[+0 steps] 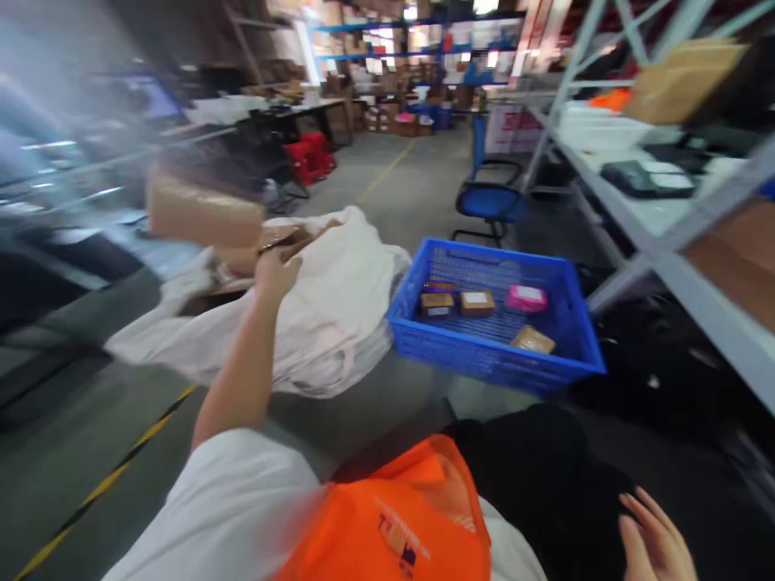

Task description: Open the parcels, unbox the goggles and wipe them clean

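My left hand [277,274] reaches out over the large white sack [339,282], at the edge of brown cardboard [287,236] in its mouth. Its thumb sticks out to the right; the other fingers are blurred and partly hidden, so a grip cannot be made out. Just beyond, a smeared brown cardboard box [206,214] is above the sack's left side, apparently clear of my palm. My right hand [657,541] is low at the right by my dark-clothed leg, fingers apart and holding nothing.
A blue plastic crate [496,367] right of the sack holds several small packages, one a pink packet [526,298]. Behind it stands a blue chair [489,202]. A metal-framed rack [651,250] borders the right. Yellow-black tape [121,466] marks the floor at left.
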The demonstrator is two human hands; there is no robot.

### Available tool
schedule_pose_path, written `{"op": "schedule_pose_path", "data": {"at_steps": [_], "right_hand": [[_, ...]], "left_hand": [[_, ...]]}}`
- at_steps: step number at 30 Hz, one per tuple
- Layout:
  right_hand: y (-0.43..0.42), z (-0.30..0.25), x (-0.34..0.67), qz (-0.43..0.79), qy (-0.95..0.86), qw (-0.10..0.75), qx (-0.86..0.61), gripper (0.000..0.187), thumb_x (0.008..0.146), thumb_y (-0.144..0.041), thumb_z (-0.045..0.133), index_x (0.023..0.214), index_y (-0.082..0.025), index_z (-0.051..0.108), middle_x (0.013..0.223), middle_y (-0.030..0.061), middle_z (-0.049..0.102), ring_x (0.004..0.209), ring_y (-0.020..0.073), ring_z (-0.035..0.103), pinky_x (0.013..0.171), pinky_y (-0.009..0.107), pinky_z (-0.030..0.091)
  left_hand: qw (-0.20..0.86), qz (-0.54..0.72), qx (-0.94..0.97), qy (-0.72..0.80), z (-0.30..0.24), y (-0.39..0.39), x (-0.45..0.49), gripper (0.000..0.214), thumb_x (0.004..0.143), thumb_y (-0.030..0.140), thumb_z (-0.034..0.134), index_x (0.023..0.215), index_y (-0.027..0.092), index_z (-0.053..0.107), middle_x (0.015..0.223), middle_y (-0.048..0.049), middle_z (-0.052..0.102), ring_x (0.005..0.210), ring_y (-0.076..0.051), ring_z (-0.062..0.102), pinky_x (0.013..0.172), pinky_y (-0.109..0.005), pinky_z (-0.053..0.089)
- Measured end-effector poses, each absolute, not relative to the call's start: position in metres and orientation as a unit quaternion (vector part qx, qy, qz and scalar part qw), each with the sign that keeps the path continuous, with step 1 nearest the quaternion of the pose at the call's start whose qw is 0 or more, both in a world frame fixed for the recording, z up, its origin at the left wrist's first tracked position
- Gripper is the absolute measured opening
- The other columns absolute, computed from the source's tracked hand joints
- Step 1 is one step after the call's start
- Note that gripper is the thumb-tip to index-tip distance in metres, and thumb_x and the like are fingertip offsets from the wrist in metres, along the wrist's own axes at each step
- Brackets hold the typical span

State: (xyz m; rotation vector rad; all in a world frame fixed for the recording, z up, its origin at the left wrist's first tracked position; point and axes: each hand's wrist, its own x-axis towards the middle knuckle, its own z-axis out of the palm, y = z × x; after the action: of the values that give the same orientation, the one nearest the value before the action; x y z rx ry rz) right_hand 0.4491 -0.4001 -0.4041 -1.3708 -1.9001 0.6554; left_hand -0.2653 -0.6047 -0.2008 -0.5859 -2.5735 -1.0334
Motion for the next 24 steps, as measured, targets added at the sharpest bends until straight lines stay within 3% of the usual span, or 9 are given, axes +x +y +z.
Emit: {"op": "schedule_pose_path", "data": {"at_steps": [2,6,11,13,15,18,21,24], "right_hand": [[-0.416,-0.403,0.462,0.236,-0.715,0.361,-0.550,0.049,0.089,-0.063,0.054,0.103,-0.020,0.073,0.135,0.0165,0.066,0.123,0.0406,0.064,0.102,0.062,0.053],[-0.438,-0.407,0.499,0.261,-0.659,0.373,-0.599,0.044,0.093,-0.056,0.054,0.104,-0.020,0.076,0.126,0.0135,0.072,0.119,0.0304,0.068,0.108,0.050,0.053],[-0.472,-0.424,0.542,0.279,-0.570,0.365,-0.681,0.045,0.093,-0.054,0.051,0.105,-0.019,0.077,0.118,0.0145,0.075,0.113,0.0284,0.071,0.105,0.044,0.056],[-0.485,-0.429,0.552,0.286,-0.560,0.341,-0.699,0.046,0.094,-0.053,0.050,0.107,-0.019,0.077,0.121,0.0150,0.074,0.114,0.0284,0.071,0.105,0.044,0.056],[-0.496,-0.431,0.561,0.296,-0.557,0.314,-0.710,0.046,0.096,-0.052,0.050,0.111,-0.019,0.077,0.125,0.0152,0.073,0.117,0.0278,0.070,0.107,0.043,0.054],[-0.510,-0.436,0.573,0.300,-0.527,0.307,-0.733,0.048,0.097,-0.051,0.048,0.117,-0.019,0.077,0.126,0.0151,0.072,0.120,0.0277,0.068,0.109,0.042,0.052],[-0.523,-0.447,0.582,0.300,-0.480,0.326,-0.757,0.048,0.097,-0.051,0.047,0.117,-0.020,0.077,0.125,0.0136,0.073,0.119,0.0271,0.070,0.108,0.041,0.054],[-0.536,-0.466,0.594,0.289,-0.441,0.341,-0.778,0.046,0.095,-0.053,0.050,0.113,-0.023,0.080,0.122,0.0114,0.075,0.116,0.0278,0.072,0.105,0.042,0.057]], "left_hand": [[0.063,-0.360,-0.272,-0.890,-0.232,-0.550,-0.235,0.046,0.082,0.058,0.059,0.094,0.015,0.065,0.092,-0.0099,0.072,0.103,-0.032,0.068,0.096,-0.050,0.052],[-0.081,-0.331,-0.482,-0.807,-0.294,-0.414,-0.122,0.031,0.081,0.053,0.055,0.094,0.027,0.064,0.098,-0.0095,0.075,0.103,-0.035,0.071,0.101,-0.055,0.053],[-0.244,-0.193,-0.743,-0.592,-0.343,-0.281,0.068,0.038,0.075,0.054,0.066,0.105,0.032,0.074,0.119,-0.0067,0.076,0.114,-0.035,0.072,0.105,-0.051,0.055],[-0.284,-0.124,-0.802,-0.510,-0.356,-0.250,0.141,0.042,0.071,0.053,0.072,0.105,0.029,0.077,0.118,-0.0088,0.077,0.116,-0.036,0.071,0.104,-0.047,0.057],[-0.308,-0.070,-0.842,-0.437,-0.362,-0.228,0.206,0.045,0.071,0.049,0.074,0.110,0.026,0.078,0.118,-0.0106,0.077,0.113,-0.035,0.073,0.101,-0.044,0.058],[-0.318,-0.045,-0.882,-0.344,-0.356,-0.203,0.285,0.045,0.083,0.045,0.066,0.120,0.023,0.074,0.125,-0.0105,0.075,0.115,-0.029,0.072,0.104,-0.041,0.057],[-0.305,-0.084,-0.905,-0.285,-0.333,-0.173,0.349,0.040,0.093,0.043,0.056,0.122,0.022,0.072,0.130,-0.0103,0.072,0.124,-0.026,0.066,0.112,-0.041,0.050],[-0.255,-0.188,-0.915,-0.249,-0.305,-0.131,0.400,0.033,0.096,0.041,0.053,0.113,0.020,0.073,0.126,-0.0124,0.071,0.128,-0.026,0.062,0.117,-0.045,0.044]]}}
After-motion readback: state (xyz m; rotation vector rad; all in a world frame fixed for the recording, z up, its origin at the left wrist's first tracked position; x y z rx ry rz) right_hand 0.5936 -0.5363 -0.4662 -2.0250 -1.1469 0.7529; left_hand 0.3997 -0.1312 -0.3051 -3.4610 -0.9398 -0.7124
